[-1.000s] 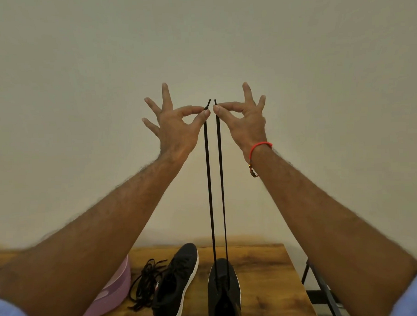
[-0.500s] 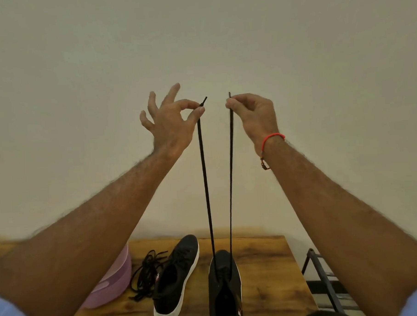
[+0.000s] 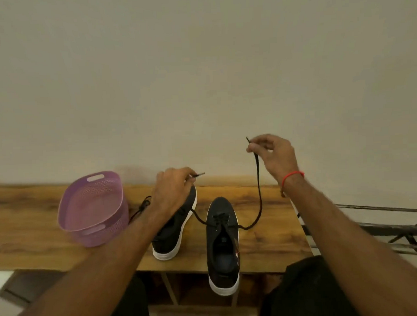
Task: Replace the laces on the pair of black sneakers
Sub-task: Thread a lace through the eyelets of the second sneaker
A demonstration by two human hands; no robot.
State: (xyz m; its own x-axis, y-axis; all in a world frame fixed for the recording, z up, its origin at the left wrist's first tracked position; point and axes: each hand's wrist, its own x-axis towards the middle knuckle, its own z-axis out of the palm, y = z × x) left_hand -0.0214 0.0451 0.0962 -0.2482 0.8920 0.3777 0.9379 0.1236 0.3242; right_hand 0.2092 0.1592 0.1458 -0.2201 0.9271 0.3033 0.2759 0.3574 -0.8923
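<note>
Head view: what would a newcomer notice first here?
Two hands each pinch one end of a black lace threaded through the near sneaker, which overhangs the table's front edge: the left hand low over the far sneaker, the right hand raised against the wall. A purple basket stands on the table's left, with a loose lace between it and the far sneaker.

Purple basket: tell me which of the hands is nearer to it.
Left. The left hand pinches a lace end just right of the purple basket, above the far sneaker. The right hand is raised much farther right, beyond the near sneaker.
</note>
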